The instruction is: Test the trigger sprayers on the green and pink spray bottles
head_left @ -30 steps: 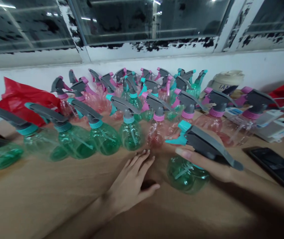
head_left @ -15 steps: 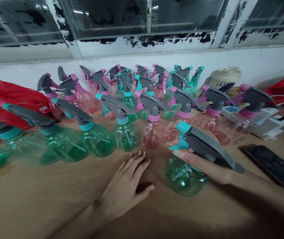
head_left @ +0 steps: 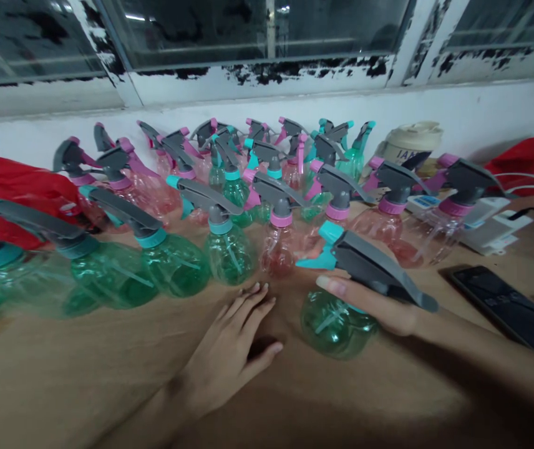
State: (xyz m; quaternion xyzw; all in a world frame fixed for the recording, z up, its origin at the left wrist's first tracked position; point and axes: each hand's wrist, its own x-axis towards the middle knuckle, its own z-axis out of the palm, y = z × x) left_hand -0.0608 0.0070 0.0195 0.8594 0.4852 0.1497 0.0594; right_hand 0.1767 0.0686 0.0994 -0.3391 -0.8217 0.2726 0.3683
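Observation:
My right hand (head_left: 379, 305) is closed around the neck of a green spray bottle (head_left: 337, 327), its thumb just below the turquoise trigger. The bottle stands roughly upright on the table, its grey head angled down to the right; the fingers behind it are mostly hidden. To its left, my left hand (head_left: 234, 343) lies flat on the tabletop with fingers spread, holding nothing. Just beyond those fingertips are a green spray bottle with a turquoise collar (head_left: 232, 252) and a pink spray bottle (head_left: 279, 246).
Several more green (head_left: 176, 262) and pink spray bottles (head_left: 391, 221) stand in rows toward the wall. A red plastic bag (head_left: 19, 193) is at the left. On the right are a phone (head_left: 496, 305), a white power strip (head_left: 491, 231) and a lidded cup (head_left: 410, 140).
The whole view has shifted slightly, so most things appear a little further left. My right hand keeps its hold on the green spray bottle, and my left hand stays flat on the table.

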